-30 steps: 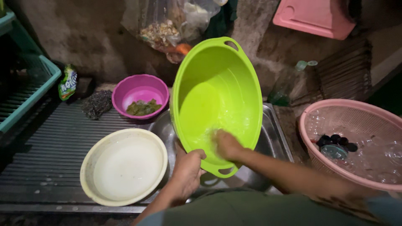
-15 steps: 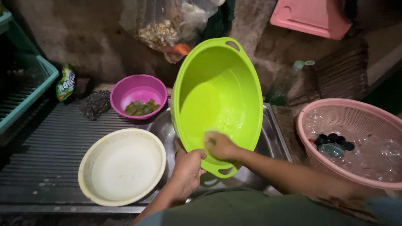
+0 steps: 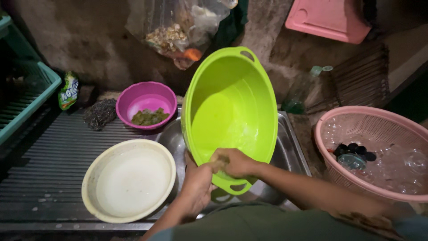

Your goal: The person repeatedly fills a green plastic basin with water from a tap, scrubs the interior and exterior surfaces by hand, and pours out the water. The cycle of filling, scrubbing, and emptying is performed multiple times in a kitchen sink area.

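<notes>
A lime-green plastic basin is standing tilted in the steel sink; the right hand, fingers curled shut, is sliding leftward along its inside wall; the left hand is gripping its near rim.

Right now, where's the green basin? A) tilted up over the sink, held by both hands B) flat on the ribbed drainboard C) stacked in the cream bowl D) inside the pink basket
A: the green basin stands tilted over the steel sink, the left hand gripping its near rim and the right hand pressed against its inside wall; the cream bowl sits apart on the drainboard.
</notes>
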